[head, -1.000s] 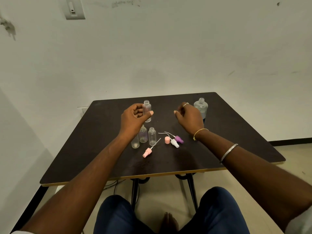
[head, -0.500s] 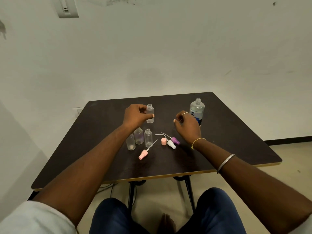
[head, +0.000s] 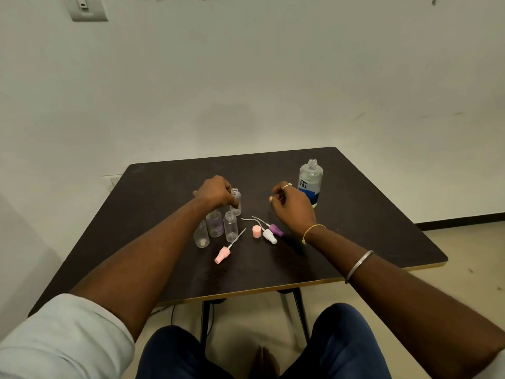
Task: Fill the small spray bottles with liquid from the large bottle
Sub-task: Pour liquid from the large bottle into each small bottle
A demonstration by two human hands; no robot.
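Note:
My left hand (head: pixel 216 192) grips a small clear uncapped spray bottle (head: pixel 236 199), upright on or just above the dark table (head: pixel 355 231). Three more small clear bottles (head: pixel 216 224) stand uncapped just in front of it. The large clear bottle (head: pixel 310 181) with a blue label stands uncapped at the back right. My right hand (head: pixel 293 206) hovers left of it with curled fingers, thumb against forefinger; whether it pinches anything is not visible. Pink (head: pixel 222 254), white (head: pixel 269 236) and purple (head: pixel 276 229) spray heads with thin tubes lie between my hands.
A small pink cap (head: pixel 257 231) stands beside the white spray head. The table's front edge (head: pixel 246 292) runs above my knees. A white wall rises close behind the table, with a switch plate (head: pixel 87 8) high at the left.
My left hand has lowered the small bottle from mid-air down next to the other small bottles. My right hand stayed curled and dropped slightly, uncovering the large bottle behind it.

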